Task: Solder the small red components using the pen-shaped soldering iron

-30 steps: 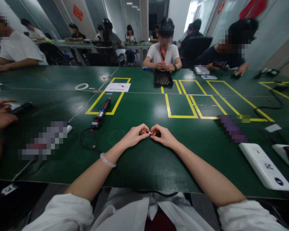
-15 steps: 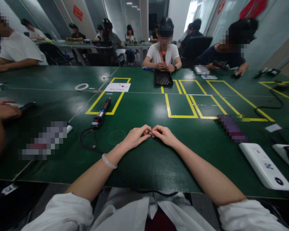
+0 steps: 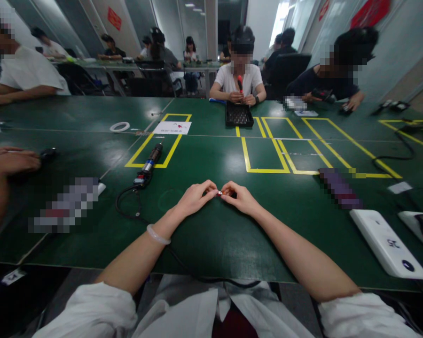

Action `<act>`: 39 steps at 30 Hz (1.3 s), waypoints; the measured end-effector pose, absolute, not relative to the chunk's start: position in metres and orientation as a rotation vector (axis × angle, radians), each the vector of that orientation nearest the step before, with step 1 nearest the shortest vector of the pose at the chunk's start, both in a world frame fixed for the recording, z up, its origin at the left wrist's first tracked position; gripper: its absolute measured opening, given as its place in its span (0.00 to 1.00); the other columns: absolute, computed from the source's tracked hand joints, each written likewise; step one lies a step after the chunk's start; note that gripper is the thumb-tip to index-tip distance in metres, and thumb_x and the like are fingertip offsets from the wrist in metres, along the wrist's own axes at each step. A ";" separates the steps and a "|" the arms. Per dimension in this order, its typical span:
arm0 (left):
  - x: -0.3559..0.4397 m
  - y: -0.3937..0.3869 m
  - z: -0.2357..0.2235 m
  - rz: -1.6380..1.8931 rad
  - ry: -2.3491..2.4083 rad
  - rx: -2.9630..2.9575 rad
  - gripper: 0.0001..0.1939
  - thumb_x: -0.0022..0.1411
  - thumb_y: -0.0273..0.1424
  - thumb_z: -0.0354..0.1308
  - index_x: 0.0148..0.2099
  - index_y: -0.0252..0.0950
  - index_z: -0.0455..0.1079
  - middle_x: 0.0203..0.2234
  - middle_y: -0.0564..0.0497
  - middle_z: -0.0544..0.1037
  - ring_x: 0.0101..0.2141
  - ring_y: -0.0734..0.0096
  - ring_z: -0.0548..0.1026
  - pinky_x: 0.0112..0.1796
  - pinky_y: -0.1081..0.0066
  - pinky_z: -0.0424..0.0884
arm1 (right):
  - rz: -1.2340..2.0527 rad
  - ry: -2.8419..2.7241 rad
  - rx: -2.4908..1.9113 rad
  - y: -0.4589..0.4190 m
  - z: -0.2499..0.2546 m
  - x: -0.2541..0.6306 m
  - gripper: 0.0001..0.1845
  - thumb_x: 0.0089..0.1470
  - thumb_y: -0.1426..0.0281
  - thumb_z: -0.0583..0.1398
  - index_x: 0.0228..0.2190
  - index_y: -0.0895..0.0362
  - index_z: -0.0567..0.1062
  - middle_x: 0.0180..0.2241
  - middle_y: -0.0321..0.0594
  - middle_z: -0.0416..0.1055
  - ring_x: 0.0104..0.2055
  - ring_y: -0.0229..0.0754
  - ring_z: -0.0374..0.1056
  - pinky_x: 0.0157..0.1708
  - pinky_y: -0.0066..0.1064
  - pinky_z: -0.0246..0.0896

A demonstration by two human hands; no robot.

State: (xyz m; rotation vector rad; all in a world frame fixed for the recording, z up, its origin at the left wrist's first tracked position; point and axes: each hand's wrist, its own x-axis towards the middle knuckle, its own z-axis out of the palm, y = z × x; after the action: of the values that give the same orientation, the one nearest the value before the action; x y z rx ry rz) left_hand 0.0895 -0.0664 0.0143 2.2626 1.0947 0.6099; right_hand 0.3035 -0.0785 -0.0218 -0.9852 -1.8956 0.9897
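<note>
My left hand (image 3: 194,197) and my right hand (image 3: 240,197) meet fingertip to fingertip just above the green table (image 3: 211,234). Both pinch one tiny part (image 3: 221,192) with a white end and a red-orange end; it is too small to name. A pale bangle (image 3: 158,234) circles my left wrist. An electric screwdriver (image 3: 148,165) with a black cable lies to the left of my hands, partly inside a yellow taped rectangle.
A white power strip (image 3: 387,243) lies at the right. Across the table a person holds a red tool over a black tray (image 3: 238,115). A tape ring (image 3: 119,126) and a white sheet (image 3: 172,127) lie farther back. Another person's hand (image 3: 10,161) rests at the left edge.
My fingertips shifted slightly around the small part, dipping and then rising again. The hand at the left edge slid right over the dark object there.
</note>
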 end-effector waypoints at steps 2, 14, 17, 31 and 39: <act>0.080 -0.059 0.018 0.654 1.211 2.317 0.16 0.67 0.43 0.46 0.45 0.38 0.68 0.38 0.49 0.77 0.40 0.65 0.75 0.43 0.67 0.67 | 0.986 -1.882 -1.003 -0.078 -0.022 0.304 0.09 0.56 0.65 0.60 0.37 0.57 0.71 0.30 0.36 0.71 0.32 0.37 0.67 0.35 0.29 0.64; -0.066 -0.011 0.012 0.300 2.515 1.881 0.36 0.57 0.48 0.56 0.62 0.33 0.58 0.57 0.31 0.64 0.54 0.37 0.65 0.49 0.47 0.64 | 1.008 -1.855 -1.001 -0.079 -0.021 0.304 0.09 0.55 0.65 0.61 0.37 0.57 0.71 0.30 0.36 0.71 0.31 0.37 0.67 0.34 0.29 0.63; -0.083 -0.005 0.009 0.202 2.444 1.837 0.35 0.58 0.47 0.56 0.63 0.35 0.58 0.56 0.32 0.65 0.52 0.38 0.68 0.46 0.49 0.68 | 1.007 -1.858 -1.001 -0.079 -0.021 0.304 0.09 0.55 0.65 0.61 0.37 0.57 0.71 0.30 0.36 0.71 0.31 0.37 0.67 0.34 0.29 0.63; -0.028 -0.018 0.019 0.147 2.394 2.084 0.32 0.56 0.48 0.57 0.58 0.35 0.64 0.49 0.36 0.69 0.46 0.49 0.73 0.43 0.59 0.70 | 1.026 -1.848 -0.997 -0.078 -0.024 0.301 0.10 0.56 0.65 0.60 0.37 0.57 0.71 0.30 0.36 0.71 0.31 0.37 0.66 0.35 0.29 0.63; 0.034 -0.038 0.015 0.232 2.098 2.352 0.32 0.58 0.47 0.56 0.60 0.36 0.62 0.49 0.42 0.69 0.47 0.55 0.72 0.43 0.64 0.70 | 0.964 -1.882 -1.006 -0.079 -0.023 0.300 0.08 0.55 0.67 0.60 0.36 0.57 0.71 0.30 0.36 0.70 0.31 0.37 0.66 0.35 0.29 0.62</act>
State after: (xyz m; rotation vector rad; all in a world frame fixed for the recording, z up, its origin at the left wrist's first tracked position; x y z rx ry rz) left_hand 0.0341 -0.0378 0.0147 2.3518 2.0982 0.2325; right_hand 0.3003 -0.0790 -0.0232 -1.0057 -1.8818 0.9644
